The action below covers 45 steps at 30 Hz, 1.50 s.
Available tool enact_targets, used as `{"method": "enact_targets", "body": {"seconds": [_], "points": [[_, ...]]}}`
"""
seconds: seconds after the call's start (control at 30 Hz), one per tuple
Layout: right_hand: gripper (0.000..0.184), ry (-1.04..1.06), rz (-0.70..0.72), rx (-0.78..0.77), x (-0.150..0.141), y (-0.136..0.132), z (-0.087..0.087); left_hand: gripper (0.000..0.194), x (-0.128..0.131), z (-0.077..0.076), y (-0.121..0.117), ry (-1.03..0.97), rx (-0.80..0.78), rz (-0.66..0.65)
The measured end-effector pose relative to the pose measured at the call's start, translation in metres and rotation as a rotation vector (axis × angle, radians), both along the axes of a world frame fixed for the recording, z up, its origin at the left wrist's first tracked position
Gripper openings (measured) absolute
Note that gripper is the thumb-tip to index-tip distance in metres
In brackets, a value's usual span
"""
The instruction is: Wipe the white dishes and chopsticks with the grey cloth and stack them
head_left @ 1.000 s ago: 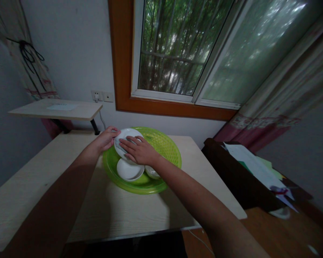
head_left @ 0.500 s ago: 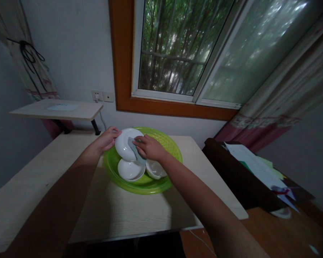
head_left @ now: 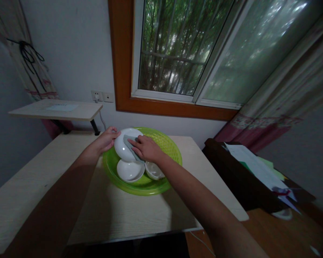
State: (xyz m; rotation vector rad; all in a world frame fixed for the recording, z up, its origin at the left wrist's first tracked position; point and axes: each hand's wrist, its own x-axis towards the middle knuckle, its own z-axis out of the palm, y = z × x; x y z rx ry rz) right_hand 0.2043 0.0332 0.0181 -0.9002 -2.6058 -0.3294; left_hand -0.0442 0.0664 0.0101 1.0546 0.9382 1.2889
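Observation:
My left hand grips the left rim of a white plate, holding it tilted above a round green plastic basin. My right hand presses a grey cloth flat against the plate's face, fingers together on the cloth. Below the plate, inside the basin, lie a white shallow bowl and a smaller white bowl. The basin stands on a pale wooden table.
A small side table stands at the back left, below a wall socket. A dark cabinet with papers on it is to the right. A window and curtains fill the wall behind.
My right hand with the cloth has slid across the plate, first right and down, then back up a little. The left hand keeps its hold on the plate's rim.

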Motion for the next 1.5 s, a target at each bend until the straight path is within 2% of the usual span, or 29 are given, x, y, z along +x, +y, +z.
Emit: {"method": "enact_targets", "body": {"seconds": [0.13, 0.23, 0.37, 0.47, 0.67, 0.83, 1.03, 1.13, 1.37, 1.5], "points": [[0.051, 0.048, -0.202, -0.004, 0.000, 0.004, 0.000, 0.039, -0.001, -0.002, 0.000, 0.019, 0.016, -0.015], [0.049, 0.072, -0.277, -0.018, 0.004, 0.005, 0.001, 0.039, -0.003, -0.005, 0.002, 0.018, 0.029, -0.019], [0.048, 0.066, -0.229, -0.068, 0.006, 0.002, 0.002, 0.039, -0.003, -0.005, 0.002, 0.000, 0.033, -0.017], [0.051, 0.059, -0.172, -0.048, 0.005, 0.001, 0.002, 0.039, -0.002, -0.001, -0.002, -0.014, 0.024, -0.036], [0.058, 0.062, -0.175, -0.029, 0.002, 0.000, 0.003, 0.043, 0.000, 0.007, -0.009, -0.025, 0.034, -0.086], [0.062, 0.065, -0.246, -0.023, -0.002, -0.002, 0.007, 0.045, -0.002, 0.003, -0.007, -0.029, 0.064, -0.125], [0.051, 0.098, -0.417, -0.001, 0.001, 0.007, 0.005, 0.046, -0.003, 0.002, -0.007, -0.031, 0.056, -0.126], [0.049, 0.108, -0.449, -0.012, 0.005, 0.010, 0.004, 0.047, -0.003, 0.003, -0.007, -0.025, 0.049, -0.130], [0.054, 0.113, -0.339, 0.009, 0.001, 0.005, 0.010, 0.045, -0.004, 0.003, -0.008, -0.011, 0.070, -0.164], [0.055, 0.105, -0.329, -0.004, -0.002, 0.003, 0.013, 0.044, -0.003, 0.004, -0.009, -0.021, 0.068, -0.161]]}}
